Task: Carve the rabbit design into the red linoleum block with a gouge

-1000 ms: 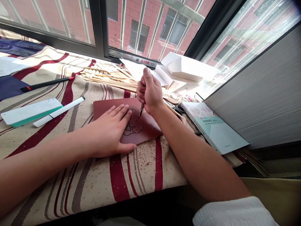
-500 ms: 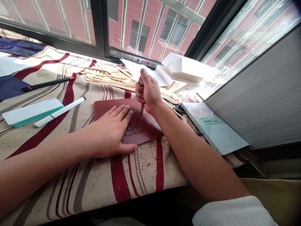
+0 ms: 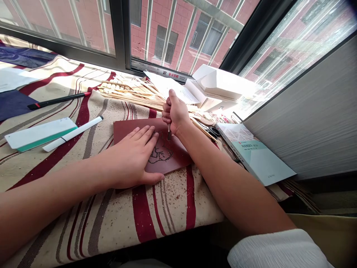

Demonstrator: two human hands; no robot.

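A reddish-brown flat board (image 3: 125, 129) lies on the striped cloth, with a dark curving outline cut into its face. My left hand (image 3: 136, 156) rests flat across the board's left part, fingers stretched out and thumb along the near edge, covering some of the outline. In a fist, thumb on top, my right hand (image 3: 176, 113) grips a carving tool (image 3: 169, 133) held nearly upright. The tool's metal tip is at the board's surface, just above and right of the cut lines. Most of its handle is hidden inside the fist.
Small shavings lie on the cloth (image 3: 173, 208) near the board. Thin wooden strips (image 3: 134, 93) and a white box (image 3: 217, 85) stand behind. Scissors (image 3: 214, 131) and a book (image 3: 256, 152) lie right; a white pen (image 3: 73, 134) and a black pen (image 3: 60, 100) lie left.
My right hand and the carving tool have dropped slightly lower toward the board. My left hand stays pressed on it; the whole view has shifted a little.
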